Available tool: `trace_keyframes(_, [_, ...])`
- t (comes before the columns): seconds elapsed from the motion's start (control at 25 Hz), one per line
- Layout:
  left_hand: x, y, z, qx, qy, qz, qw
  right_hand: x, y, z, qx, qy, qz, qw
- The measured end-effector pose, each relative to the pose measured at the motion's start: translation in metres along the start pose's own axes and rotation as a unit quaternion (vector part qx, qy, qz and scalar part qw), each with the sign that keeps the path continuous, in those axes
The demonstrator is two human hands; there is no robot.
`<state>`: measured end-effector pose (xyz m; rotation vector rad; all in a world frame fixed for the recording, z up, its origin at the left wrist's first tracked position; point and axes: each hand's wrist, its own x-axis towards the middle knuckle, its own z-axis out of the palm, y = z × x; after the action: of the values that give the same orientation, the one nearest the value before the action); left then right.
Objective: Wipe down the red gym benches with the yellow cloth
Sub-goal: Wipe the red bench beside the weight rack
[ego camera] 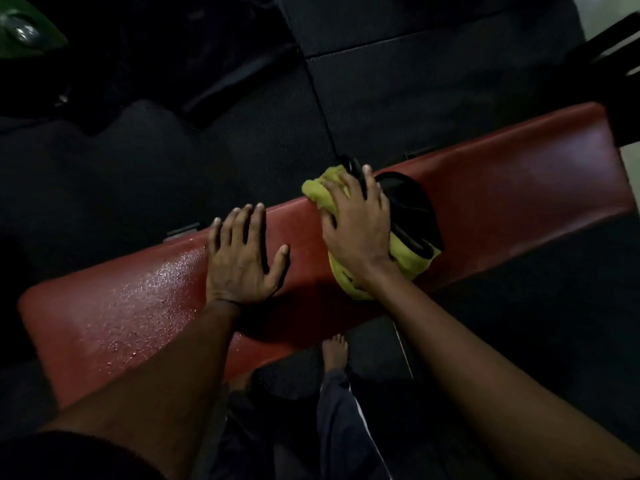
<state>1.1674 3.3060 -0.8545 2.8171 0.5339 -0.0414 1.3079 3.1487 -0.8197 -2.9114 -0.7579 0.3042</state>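
Head-camera view, looking down. A long red padded vinyl gym bench [519, 188] was seen running diagonally from the near left to the far right of the scene, above dark textured rubber floor mats [415, 91]. The bunched yellow cloth [322, 194] was located on the top of the bench, roughly at mid-length and toward its far edge, with a further fold showing at the near side of the wrist. The right hand [356, 230] was laid palm-down over the cloth, with the fingers spread and only lightly bent across the bundle; the cloth was pressed against the pad rather than pinched, and no closed grasp was visible. Just to the right of that hand, a black item [412, 206] was seen against the cloth on the pad; what it was could not be determined. The left hand [242, 258] was rested flat on the bare pad to the left of the cloth, apart from it, with the fingers straight, the thumb held out to the right, and nothing held. Fine glistening droplets [156, 282] were visible on the left part of the pad, beside the left hand. A bare foot [334, 351] and a dark trouser leg with a white stripe [343, 410] were seen on the mats at the near side of the bench. A green object [27, 26] was partly visible at the far left corner.
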Motion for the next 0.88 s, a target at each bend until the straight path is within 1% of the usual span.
trace_keyframes(0.04, [0.000,-0.001,0.000,-0.002,0.000,-0.002,1.000,0.006,0.014,-0.004,-0.004,-0.023,-0.038,0.999])
trace_keyframes(0.08, [0.000,-0.001,0.000,-0.002,-0.001,-0.003,1.000,0.017,0.030,-0.007,-0.007,-0.031,-0.048,0.998])
trace_keyframes(0.12, [0.000,-0.001,0.000,-0.001,-0.003,-0.004,1.000,0.030,0.045,-0.010,-0.013,-0.031,-0.027,0.999])
trace_keyframes(0.2, [0.000,-0.001,0.001,0.000,-0.008,-0.006,1.000,0.053,0.062,-0.014,-0.013,-0.018,0.068,0.997])
trace_keyframes(0.28, [0.000,-0.001,0.001,-0.001,-0.013,-0.005,1.000,0.059,0.051,-0.011,-0.017,0.000,0.158,0.987])
trace_keyframes(0.32, [0.001,-0.002,0.001,-0.002,-0.014,-0.005,1.000,0.057,0.037,-0.008,-0.017,0.011,0.177,0.984])
trace_keyframes(0.36, [0.002,-0.002,0.001,-0.002,-0.015,-0.003,1.000,0.049,0.022,-0.007,-0.010,0.019,0.176,0.984])
trace_keyframes(0.44, [0.001,-0.002,0.001,-0.005,-0.014,0.000,1.000,0.023,0.002,-0.005,0.009,0.026,0.112,0.993])
trace_keyframes(0.52, [0.003,-0.001,0.002,-0.003,-0.015,0.000,1.000,-0.005,0.000,-0.003,0.027,0.027,0.059,0.998])
trace_keyframes(0.56, [0.003,-0.001,0.002,-0.004,-0.019,0.000,1.000,-0.018,0.004,-0.003,0.034,0.024,0.057,0.998])
trace_keyframes(0.6, [0.003,-0.001,0.001,-0.008,-0.023,-0.001,1.000,-0.032,0.008,-0.002,0.039,0.022,0.069,0.997])
trace_keyframes(0.68, [0.002,-0.002,0.001,-0.009,-0.031,-0.001,0.999,-0.051,0.012,0.002,0.046,0.033,0.125,0.991])
trace_keyframes(0.8, [0.003,-0.002,0.002,-0.004,-0.035,0.001,0.999,-0.040,-0.001,0.010,0.061,0.099,0.222,0.968])
trace_keyframes(0.88, [0.003,-0.002,0.003,-0.008,-0.037,-0.001,0.999,-0.026,-0.014,0.014,0.062,0.124,0.254,0.957])
